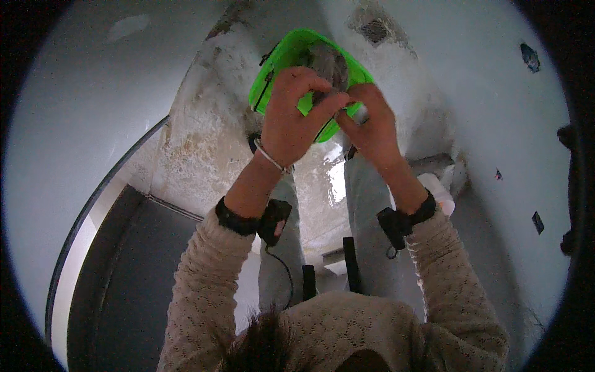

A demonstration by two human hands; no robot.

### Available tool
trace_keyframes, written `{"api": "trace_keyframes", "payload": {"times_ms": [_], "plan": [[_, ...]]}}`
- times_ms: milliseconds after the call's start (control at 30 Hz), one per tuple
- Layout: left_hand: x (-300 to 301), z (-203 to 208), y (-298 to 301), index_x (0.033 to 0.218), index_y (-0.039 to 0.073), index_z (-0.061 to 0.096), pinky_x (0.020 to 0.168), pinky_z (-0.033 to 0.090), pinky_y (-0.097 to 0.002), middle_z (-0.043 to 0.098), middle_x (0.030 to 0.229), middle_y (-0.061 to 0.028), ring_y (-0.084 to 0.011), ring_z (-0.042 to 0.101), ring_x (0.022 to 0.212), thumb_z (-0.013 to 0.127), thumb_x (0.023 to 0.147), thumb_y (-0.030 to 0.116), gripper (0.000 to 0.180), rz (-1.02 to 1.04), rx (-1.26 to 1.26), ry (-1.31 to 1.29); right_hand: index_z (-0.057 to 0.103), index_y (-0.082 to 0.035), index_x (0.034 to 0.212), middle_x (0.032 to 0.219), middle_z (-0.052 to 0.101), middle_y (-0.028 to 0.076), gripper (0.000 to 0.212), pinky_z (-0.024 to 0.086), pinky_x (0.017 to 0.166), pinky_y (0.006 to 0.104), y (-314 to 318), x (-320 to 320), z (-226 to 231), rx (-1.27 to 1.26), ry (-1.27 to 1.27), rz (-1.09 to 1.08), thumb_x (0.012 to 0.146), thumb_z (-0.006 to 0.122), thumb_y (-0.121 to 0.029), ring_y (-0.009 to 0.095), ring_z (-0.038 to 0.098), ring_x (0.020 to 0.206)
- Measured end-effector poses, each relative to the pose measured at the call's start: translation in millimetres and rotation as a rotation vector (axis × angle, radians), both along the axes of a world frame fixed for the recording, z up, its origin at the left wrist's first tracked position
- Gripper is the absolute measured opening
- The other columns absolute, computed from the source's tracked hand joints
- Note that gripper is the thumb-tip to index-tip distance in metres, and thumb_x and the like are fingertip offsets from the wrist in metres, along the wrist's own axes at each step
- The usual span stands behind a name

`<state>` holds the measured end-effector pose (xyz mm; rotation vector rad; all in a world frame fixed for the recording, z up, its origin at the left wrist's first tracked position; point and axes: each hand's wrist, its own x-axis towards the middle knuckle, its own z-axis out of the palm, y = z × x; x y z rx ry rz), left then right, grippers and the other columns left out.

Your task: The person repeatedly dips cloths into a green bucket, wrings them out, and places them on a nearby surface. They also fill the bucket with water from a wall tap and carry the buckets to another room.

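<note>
A bright green plastic bin or basket stands on the wet floor in front of me. Inside it lies a crumpled, dark greyish-brown mass, whose kind I cannot make out. My left hand is above the bin's near side, thumb and forefinger pinched together. My right hand meets it from the right, its fingers also closed. Between the fingertips shows a bit of dark grey material, too small and dim to name; whether it joins the mass in the bin cannot be seen.
Around the bin spreads a stained, wet floor with a drain grate at the far right. Pale walls rise on both sides. A curved dark edge runs along the left. Beside my right forearm is a white rounded object.
</note>
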<state>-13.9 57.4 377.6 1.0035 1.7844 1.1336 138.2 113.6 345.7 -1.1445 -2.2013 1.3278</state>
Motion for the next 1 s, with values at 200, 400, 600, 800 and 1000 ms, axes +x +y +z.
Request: {"api": "trace_keyframes", "payload": {"times_ms": [200,400,600,800,1000], "plan": [[6,29,-9,0.085,0.007,0.063,0.079,0.045,-0.0330,0.056,0.094,-0.0067,-0.0238,0.053,0.095,0.074,0.068,0.010,0.021,-0.196,0.241,0.206,0.055,-0.010,0.094,0.098,0.059,0.009,0.030,0.046,0.081,0.0350,-5,3,19,-0.002,0.288,-0.018,0.069,0.073,-0.012,0.028,0.056,0.094],[5,37,-2,0.092,0.006,0.063,0.080,0.045,-0.0333,0.059,0.095,-0.0089,-0.0242,0.054,0.095,0.074,0.067,0.009,0.027,-0.309,0.247,0.135,0.052,-0.007,0.100,0.097,0.060,0.008,0.036,0.047,0.078,0.0317,-24,4,43,-0.302,0.203,-0.090,0.070,0.073,-0.006,0.022,0.059,0.090],[11,8,-24,0.101,0.007,0.062,0.077,0.048,-0.0361,0.058,0.098,-0.0100,-0.0264,0.055,0.095,0.071,0.070,0.013,0.033,-0.233,-0.127,-0.211,0.053,-0.006,0.093,0.089,0.060,0.003,0.026,0.047,0.074,0.0254,-19,13,42,-0.720,0.355,-0.308,0.076,0.071,-0.009,0.013,0.057,0.084],[-27,-30,-70,0.089,0.006,0.060,0.075,0.046,-0.0378,0.056,0.090,-0.0081,-0.0280,0.054,0.088,0.069,0.065,0.006,0.025,-0.405,-0.059,0.540,0.052,-0.007,0.087,0.087,0.057,0.003,0.027,0.046,0.072,0.0248,-29,34,50,-0.486,0.253,-0.248,0.072,0.074,-0.008,0.012,0.055,0.078],[-40,20,-91,0.090,0.004,0.061,0.072,0.047,-0.0370,0.057,0.091,-0.0100,-0.0290,0.055,0.084,0.066,0.066,0.003,0.025,-0.213,0.078,0.146,0.054,-0.006,0.089,0.082,0.051,0.004,0.027,0.044,0.063,0.0280,-19,55,96,-0.396,-0.062,0.051,0.069,0.069,0.005,0.015,0.051,0.070]]}}
